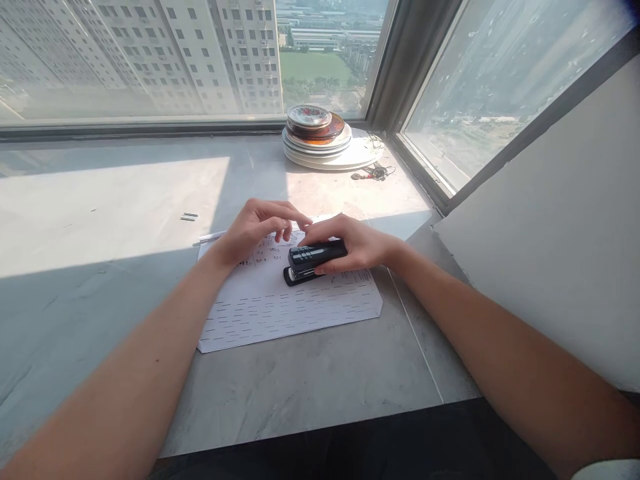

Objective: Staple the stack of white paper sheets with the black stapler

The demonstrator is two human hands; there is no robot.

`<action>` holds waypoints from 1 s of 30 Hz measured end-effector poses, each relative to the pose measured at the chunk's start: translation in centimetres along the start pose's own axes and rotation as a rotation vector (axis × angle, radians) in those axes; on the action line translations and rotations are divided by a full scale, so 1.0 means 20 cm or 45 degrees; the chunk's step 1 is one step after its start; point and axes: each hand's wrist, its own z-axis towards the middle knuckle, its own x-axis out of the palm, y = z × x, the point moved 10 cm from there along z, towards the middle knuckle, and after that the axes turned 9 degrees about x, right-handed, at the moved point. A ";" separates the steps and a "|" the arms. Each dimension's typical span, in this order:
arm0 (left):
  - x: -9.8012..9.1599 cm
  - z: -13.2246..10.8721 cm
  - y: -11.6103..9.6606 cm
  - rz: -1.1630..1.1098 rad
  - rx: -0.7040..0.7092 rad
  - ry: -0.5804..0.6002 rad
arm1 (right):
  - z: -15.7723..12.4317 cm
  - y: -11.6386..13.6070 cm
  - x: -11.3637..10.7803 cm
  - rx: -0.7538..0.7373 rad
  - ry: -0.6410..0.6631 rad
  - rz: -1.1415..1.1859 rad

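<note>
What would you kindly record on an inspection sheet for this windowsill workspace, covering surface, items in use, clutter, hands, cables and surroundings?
Surface: grey marble-look windowsill, partly sunlit, with thin seams.
Items in use: black stapler resting above marked paper.
Clutter: plate stack near the window corner; keyring-like item beside it; small thin pieces on the left, too small to identify.
Hands: right hand grips the stapler; left hand is over the paper's upper part, contact unclear.
Cables: nothing seen.
Surroundings: dark window frame, white wall at right; high-rise and green field outside.
</note>
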 end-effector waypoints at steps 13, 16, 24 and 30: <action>0.00 0.00 0.00 0.051 0.026 0.017 | 0.00 -0.01 -0.01 0.009 -0.019 0.062; 0.00 0.00 -0.01 0.069 0.028 0.013 | 0.01 -0.01 0.00 0.015 -0.008 0.064; -0.01 0.01 -0.01 0.118 0.027 -0.016 | 0.01 0.00 0.00 0.005 -0.004 0.046; -0.01 0.01 0.00 0.080 0.030 -0.007 | 0.01 0.01 -0.01 -0.009 -0.012 0.036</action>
